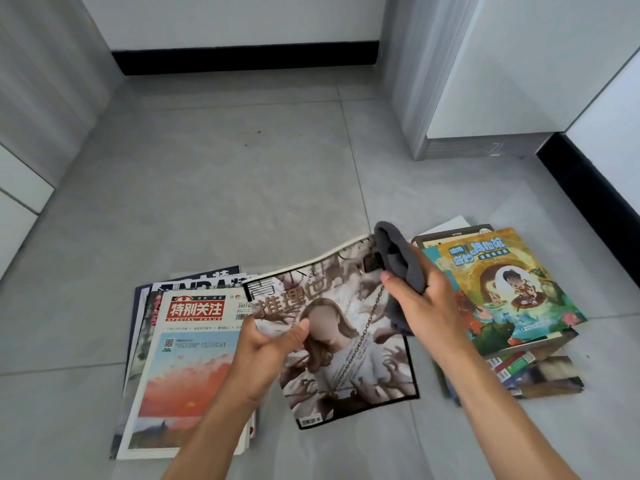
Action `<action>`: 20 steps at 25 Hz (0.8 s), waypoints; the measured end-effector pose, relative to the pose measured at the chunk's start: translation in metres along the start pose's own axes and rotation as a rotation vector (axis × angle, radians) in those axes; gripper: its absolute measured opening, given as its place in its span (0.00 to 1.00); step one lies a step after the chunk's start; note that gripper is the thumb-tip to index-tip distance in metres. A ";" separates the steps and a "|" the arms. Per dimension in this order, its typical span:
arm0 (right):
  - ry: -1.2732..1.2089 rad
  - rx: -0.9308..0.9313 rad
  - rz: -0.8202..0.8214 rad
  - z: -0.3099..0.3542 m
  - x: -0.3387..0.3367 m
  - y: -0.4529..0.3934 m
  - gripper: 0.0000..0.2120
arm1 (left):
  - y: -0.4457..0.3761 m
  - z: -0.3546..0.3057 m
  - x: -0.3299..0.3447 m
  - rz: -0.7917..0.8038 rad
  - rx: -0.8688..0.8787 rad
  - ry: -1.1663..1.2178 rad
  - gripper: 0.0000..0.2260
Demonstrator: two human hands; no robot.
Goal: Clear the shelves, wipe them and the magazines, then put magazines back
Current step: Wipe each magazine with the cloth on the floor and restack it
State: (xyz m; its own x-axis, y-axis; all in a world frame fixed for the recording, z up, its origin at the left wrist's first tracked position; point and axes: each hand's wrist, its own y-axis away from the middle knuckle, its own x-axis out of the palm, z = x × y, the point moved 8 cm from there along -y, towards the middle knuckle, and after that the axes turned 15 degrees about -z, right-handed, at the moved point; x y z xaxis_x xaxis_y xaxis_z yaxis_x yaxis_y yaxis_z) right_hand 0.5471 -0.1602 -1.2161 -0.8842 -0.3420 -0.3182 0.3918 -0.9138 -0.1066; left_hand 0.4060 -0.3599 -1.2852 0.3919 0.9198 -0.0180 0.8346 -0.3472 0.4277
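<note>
Head view, looking down at a grey tiled floor (225, 188).

Left hand (268, 348), lower centre of the frame: fingers curled under and thumb on top, pinching the left edge of a magazine with a pale long-haired figure on its cover (349, 341). That magazine sits in the centre of the frame, tilted, its far edge curling upward; whether its lower corner touches the floor cannot be told.

Right hand (420, 303), right of centre: fingers and thumb closed around a dark grey cloth (398, 268). The cloth bunches above the hand and hangs down below it, lying against the upper right part of the held magazine's cover.

Left pile (194, 344), lower left of the frame: several magazines stacked on the floor, roughly fanned. Top one has a red title block and an orange-red sky picture. The held magazine overlaps this pile's right edge.

Right pile (512, 306), right of the frame: more magazines on the floor, top one a colourful cartoon cover with a child in an archway. The right forearm crosses in front of its near left corner.

White wall with black skirting (242, 58) runs along the top of the frame; a white cabinet with a metallic base (481, 147) stands upper right
</note>
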 end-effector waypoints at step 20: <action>-0.191 0.468 0.050 -0.006 0.016 0.020 0.19 | -0.015 0.028 -0.010 -0.004 -0.360 0.114 0.36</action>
State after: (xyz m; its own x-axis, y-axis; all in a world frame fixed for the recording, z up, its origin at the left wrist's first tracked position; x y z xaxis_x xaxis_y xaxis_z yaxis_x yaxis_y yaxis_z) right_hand 0.5421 -0.1823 -1.2294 -0.9150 -0.3821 -0.1297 0.3179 -0.8805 0.3516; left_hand 0.4006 -0.3691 -1.3165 0.3261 0.9426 0.0719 0.6389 -0.2758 0.7182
